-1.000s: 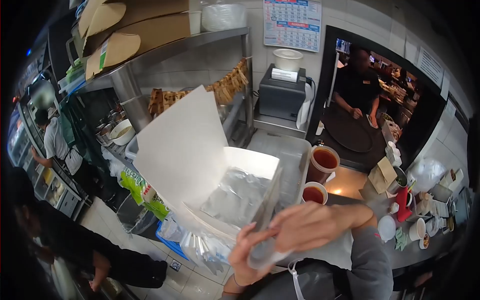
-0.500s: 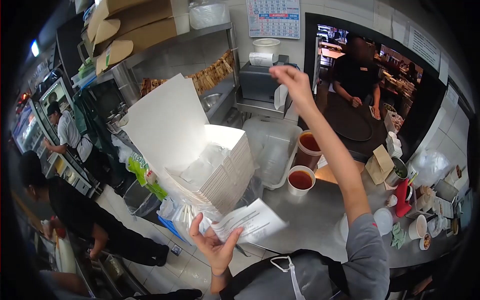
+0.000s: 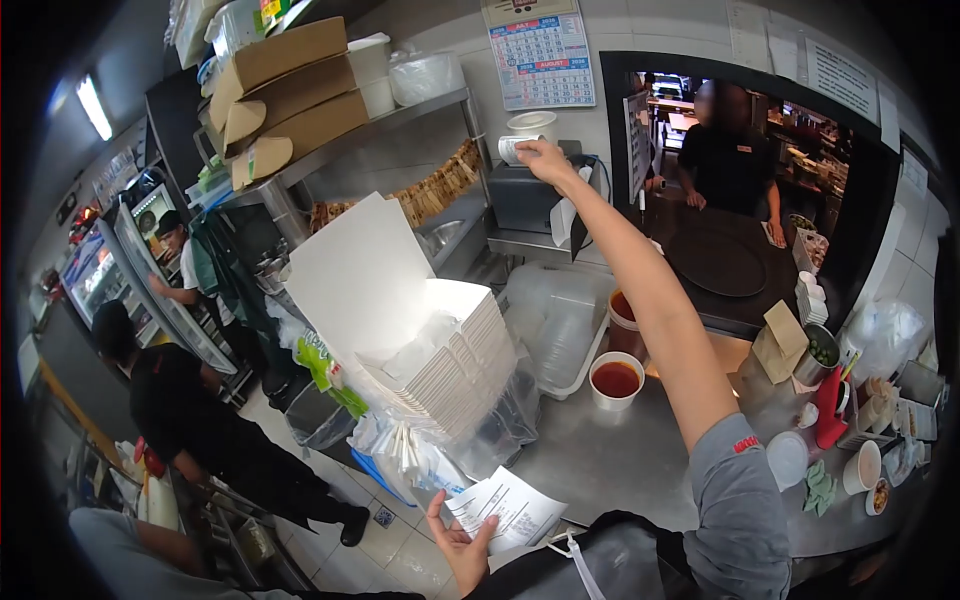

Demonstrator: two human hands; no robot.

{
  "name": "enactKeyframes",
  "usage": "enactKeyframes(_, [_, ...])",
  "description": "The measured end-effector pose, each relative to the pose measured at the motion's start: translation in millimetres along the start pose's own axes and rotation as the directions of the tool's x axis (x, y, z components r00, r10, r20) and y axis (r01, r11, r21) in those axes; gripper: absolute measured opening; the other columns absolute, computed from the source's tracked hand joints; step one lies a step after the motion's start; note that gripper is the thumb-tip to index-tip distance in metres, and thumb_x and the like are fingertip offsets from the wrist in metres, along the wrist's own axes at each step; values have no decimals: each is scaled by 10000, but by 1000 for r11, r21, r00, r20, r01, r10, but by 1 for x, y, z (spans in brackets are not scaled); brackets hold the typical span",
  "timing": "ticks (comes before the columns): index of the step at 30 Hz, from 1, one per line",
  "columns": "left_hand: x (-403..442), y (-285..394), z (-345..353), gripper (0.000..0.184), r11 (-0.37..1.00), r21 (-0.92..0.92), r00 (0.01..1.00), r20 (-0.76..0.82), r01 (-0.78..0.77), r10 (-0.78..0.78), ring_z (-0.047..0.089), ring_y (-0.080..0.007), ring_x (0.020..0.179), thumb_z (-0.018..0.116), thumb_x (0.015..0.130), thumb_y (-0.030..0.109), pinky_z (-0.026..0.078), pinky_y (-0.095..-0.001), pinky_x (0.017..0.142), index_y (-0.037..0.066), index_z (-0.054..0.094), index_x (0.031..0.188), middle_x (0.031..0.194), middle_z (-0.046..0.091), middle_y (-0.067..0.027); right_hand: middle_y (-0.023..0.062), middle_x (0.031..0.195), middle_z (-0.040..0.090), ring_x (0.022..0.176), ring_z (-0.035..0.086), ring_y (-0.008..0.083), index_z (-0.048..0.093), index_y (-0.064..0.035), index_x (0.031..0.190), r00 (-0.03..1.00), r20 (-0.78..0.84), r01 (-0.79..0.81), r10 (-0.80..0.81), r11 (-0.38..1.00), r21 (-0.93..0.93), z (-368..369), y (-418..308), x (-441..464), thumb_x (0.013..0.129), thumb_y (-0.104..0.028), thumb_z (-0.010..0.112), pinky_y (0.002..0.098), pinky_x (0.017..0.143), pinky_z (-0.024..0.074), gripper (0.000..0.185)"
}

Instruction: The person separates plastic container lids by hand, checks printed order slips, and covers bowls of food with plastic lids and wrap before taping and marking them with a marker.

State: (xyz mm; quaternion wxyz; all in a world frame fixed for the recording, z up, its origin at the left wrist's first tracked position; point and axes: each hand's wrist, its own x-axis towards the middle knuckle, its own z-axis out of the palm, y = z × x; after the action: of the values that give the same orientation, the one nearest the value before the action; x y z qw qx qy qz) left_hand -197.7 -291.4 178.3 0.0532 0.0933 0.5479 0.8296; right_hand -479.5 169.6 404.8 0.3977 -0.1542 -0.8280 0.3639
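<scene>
My left hand (image 3: 462,545) pinches several white printed receipts (image 3: 512,508) between thumb and fingers, low in front of my apron. My right arm stretches forward over the counter. At its end, my right hand (image 3: 545,162) has its fingertips closed at the edge of a curled receipt (image 3: 510,150) on top of the dark receipt printer (image 3: 524,198). The fingers partly cover the paper's right side. A tall stack of white takeaway boxes (image 3: 460,375), the top one with its lid raised, stands left of my reaching arm.
Two tubs of red sauce (image 3: 616,380) stand on the steel counter (image 3: 590,455), beside a clear plastic bin (image 3: 560,320). A round tray (image 3: 715,262) lies at the pass window, where a person stands. Other people work at left. A red dispenser (image 3: 832,410) and cups are at right.
My right hand has come down and forward from the air onto the receipt at the printer. My left hand still holds its receipts, now flatter and less blurred. The camera view has tilted up.
</scene>
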Motion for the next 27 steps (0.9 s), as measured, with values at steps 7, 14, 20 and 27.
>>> enactKeyframes(7, [-16, 8, 26, 798, 997, 44, 997, 53, -60, 57, 643, -215, 888, 674, 699, -133, 509, -291, 783, 76, 251, 1343, 995, 634, -197, 130, 1226, 564, 1152, 518, 247, 634, -207, 1156, 920, 94, 391, -380, 879, -273, 4, 1, -28, 879, -252, 555, 369, 989, 359, 292])
enactKeyframes(14, [-53, -16, 45, 794, 988, 153, 997, 76, -37, 26, 644, -205, 877, 684, 686, -132, 513, -289, 767, 71, 270, 1332, 973, 641, -177, 81, 1045, 645, 910, 614, 119, 652, 2, 1067, 895, 116, 208, -431, 632, 747, -117, -83, -140, 811, 82, 546, 250, 812, 490, 289])
enactKeyframes(20, [-73, -67, 101, 775, 993, 117, 975, 217, 30, -55, 635, -218, 892, 684, 720, -105, 512, -299, 763, 87, 255, 1336, 991, 628, -197, 122, 1312, 487, 1047, 573, 155, 443, 0, 1321, 810, 124, 291, -573, 577, 763, -282, -82, -253, 825, 86, 537, 284, 896, 487, 512])
enactKeyframes(27, [-91, -245, 150, 784, 958, 283, 946, 291, 55, -141, 555, -236, 1005, 714, 706, -42, 487, -342, 812, 79, 266, 1338, 1157, 511, -182, 92, 1378, 422, 1131, 521, 161, 425, -23, 1342, 899, 51, 292, -436, 680, 673, -440, -7, -328, 844, 96, 507, 290, 978, 425, 518])
